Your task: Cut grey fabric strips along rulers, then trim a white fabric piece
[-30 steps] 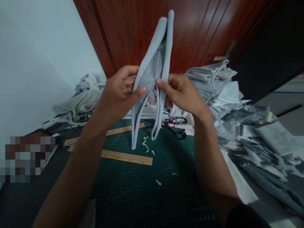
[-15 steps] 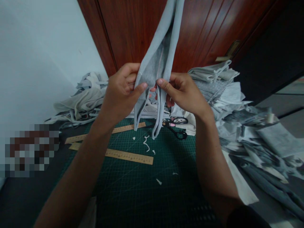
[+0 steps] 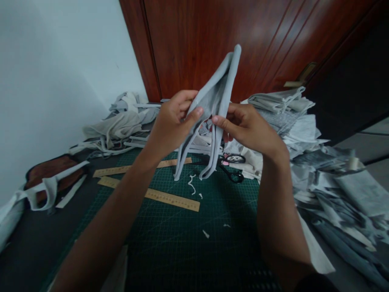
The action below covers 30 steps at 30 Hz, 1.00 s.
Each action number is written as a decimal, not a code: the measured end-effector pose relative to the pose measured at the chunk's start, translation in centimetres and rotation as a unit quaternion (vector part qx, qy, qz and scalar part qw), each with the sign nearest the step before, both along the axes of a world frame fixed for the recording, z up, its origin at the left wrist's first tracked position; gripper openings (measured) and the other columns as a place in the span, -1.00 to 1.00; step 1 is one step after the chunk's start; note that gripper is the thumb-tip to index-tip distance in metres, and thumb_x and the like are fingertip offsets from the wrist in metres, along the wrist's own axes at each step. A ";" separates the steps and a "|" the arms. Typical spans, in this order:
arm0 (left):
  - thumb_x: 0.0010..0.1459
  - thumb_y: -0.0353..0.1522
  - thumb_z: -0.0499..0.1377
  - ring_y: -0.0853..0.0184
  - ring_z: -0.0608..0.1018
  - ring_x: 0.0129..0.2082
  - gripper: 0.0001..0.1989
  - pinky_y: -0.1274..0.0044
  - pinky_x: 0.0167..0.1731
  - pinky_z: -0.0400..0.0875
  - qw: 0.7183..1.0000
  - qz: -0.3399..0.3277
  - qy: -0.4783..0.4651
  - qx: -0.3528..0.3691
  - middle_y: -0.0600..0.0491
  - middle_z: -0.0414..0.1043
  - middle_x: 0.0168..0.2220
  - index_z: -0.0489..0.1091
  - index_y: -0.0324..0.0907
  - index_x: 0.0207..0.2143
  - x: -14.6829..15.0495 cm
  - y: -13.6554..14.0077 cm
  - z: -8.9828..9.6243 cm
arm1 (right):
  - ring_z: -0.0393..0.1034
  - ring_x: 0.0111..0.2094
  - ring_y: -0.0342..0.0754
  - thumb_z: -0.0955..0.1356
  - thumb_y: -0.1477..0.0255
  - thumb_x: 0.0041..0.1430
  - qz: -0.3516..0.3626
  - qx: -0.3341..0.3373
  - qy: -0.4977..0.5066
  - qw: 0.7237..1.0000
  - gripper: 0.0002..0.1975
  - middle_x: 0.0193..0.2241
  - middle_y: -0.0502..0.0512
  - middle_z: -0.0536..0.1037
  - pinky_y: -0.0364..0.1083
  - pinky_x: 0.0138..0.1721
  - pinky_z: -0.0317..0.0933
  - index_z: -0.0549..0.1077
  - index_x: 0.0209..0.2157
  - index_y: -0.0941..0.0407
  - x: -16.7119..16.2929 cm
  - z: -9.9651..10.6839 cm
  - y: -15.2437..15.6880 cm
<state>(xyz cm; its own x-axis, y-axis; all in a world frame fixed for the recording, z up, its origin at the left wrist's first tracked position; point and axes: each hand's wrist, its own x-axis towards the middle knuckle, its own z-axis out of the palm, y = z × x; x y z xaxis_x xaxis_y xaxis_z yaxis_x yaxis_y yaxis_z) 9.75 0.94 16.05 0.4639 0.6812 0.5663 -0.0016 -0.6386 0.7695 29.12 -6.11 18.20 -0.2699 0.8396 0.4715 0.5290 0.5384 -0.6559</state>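
A folded piece of light grey fabric (image 3: 209, 101) is held up in front of me, its top end pointing up and to the right. My left hand (image 3: 178, 121) pinches its left edge, thumb on the near side. On the other edge, my right hand (image 3: 243, 125) is closed the same way, with the fingers partly hidden behind the cloth. Two narrow folded ends hang below the hands over the green cutting mat (image 3: 170, 235). Black-handled scissors (image 3: 232, 166) lie behind the hanging ends, their blades partly covered from sight.
Two wooden rulers (image 3: 173, 199) rest on the mat among small white scraps (image 3: 206, 234). Piles of grey and white cloth stand at the left (image 3: 115, 125) and right (image 3: 291, 121). A brown item (image 3: 57, 172) with pale strips lies far left. A wooden door (image 3: 194, 48) rises behind.
The fabric's top end has come down into view, and the piece looks shorter and more tilted. Both hands still grip its edges. The view has shifted slightly left.
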 end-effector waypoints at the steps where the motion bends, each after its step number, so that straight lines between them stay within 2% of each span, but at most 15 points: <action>1: 0.28 -0.22 0.16 0.15 0.61 0.00 -0.70 0.28 -0.10 0.61 1.000 0.001 -0.004 0.003 -0.02 0.58 -0.03 0.33 -0.07 0.04 0.0 0.0 0.0 | 0.34 -0.56 -0.21 0.37 0.12 0.28 0.003 -0.006 -0.007 1.000 -0.68 -0.35 0.01 0.58 -0.17 -0.57 0.25 0.53 -0.22 0.10 0.1 0.1 -0.2; 5: 0.27 -0.17 0.17 0.09 0.60 0.03 -0.62 0.27 -0.11 0.60 0.999 0.040 0.032 0.005 -0.02 0.57 -0.04 0.30 -0.07 0.09 -0.1 -0.3 0.2 | 0.42 -0.49 -0.15 0.45 0.17 0.20 0.010 -0.055 -0.030 0.998 -0.71 -0.31 0.05 0.60 -0.14 -0.52 0.32 0.53 -0.20 0.11 0.4 0.4 -0.8; 9: 0.27 -0.17 0.18 0.07 0.58 0.04 -0.61 0.24 -0.04 0.56 0.996 0.075 0.038 0.022 -0.05 0.56 -0.04 0.32 -0.08 0.10 -0.2 -0.5 0.3 | 0.38 -0.57 -0.16 0.45 0.18 0.19 0.005 -0.082 -0.043 0.996 -0.73 -0.38 0.04 0.59 -0.13 -0.58 0.30 0.52 -0.28 0.12 0.6 0.4 -1.1; 18: 0.18 -0.25 0.31 0.08 0.56 0.08 -0.70 0.31 0.04 0.48 0.994 -0.023 -0.107 0.028 -0.08 0.59 -0.12 0.44 -0.17 -0.07 0.4 0.7 -0.3 | 0.26 -0.79 -0.26 0.45 0.19 0.21 -0.001 -0.105 0.020 0.994 -0.76 -0.62 -0.13 0.49 -0.25 -0.82 0.02 0.48 -0.29 0.08 -0.3 0.5 -1.3; 22: 0.15 -0.26 0.35 0.02 0.52 0.12 -0.69 0.27 0.05 0.47 0.992 -0.020 -0.123 -0.011 -0.07 0.58 -0.13 0.45 -0.18 -0.09 0.3 0.8 -0.3 | 0.22 -0.81 -0.26 0.43 0.17 0.23 0.042 -0.136 0.087 0.986 -0.72 -0.66 -0.14 0.48 -0.23 -0.83 -0.01 0.44 -0.30 0.10 -1.1 0.6 -1.2; 26: 0.13 -0.25 0.36 -0.03 0.51 0.12 -0.66 0.24 -0.01 0.51 0.992 -0.008 -0.127 -0.014 -0.07 0.59 -0.13 0.46 -0.19 -0.08 0.2 0.8 -0.3 | 0.20 -0.81 -0.28 0.41 0.14 0.26 0.066 -0.146 0.138 0.977 -0.69 -0.56 -0.10 0.53 -0.20 -0.83 -0.03 0.39 -0.35 0.10 -1.6 0.3 -0.7; 30: 0.15 -0.30 0.34 0.02 0.55 0.08 -0.72 0.30 -0.05 0.54 0.993 0.006 -0.119 0.001 -0.05 0.60 -0.15 0.48 -0.17 -0.09 0.3 0.8 -0.2 | 0.26 -0.76 -0.26 0.39 0.07 0.24 0.079 -0.161 0.094 0.979 -0.63 -0.52 -0.07 0.55 -0.20 -0.77 0.08 0.39 -0.34 0.10 -1.3 -0.2 -0.3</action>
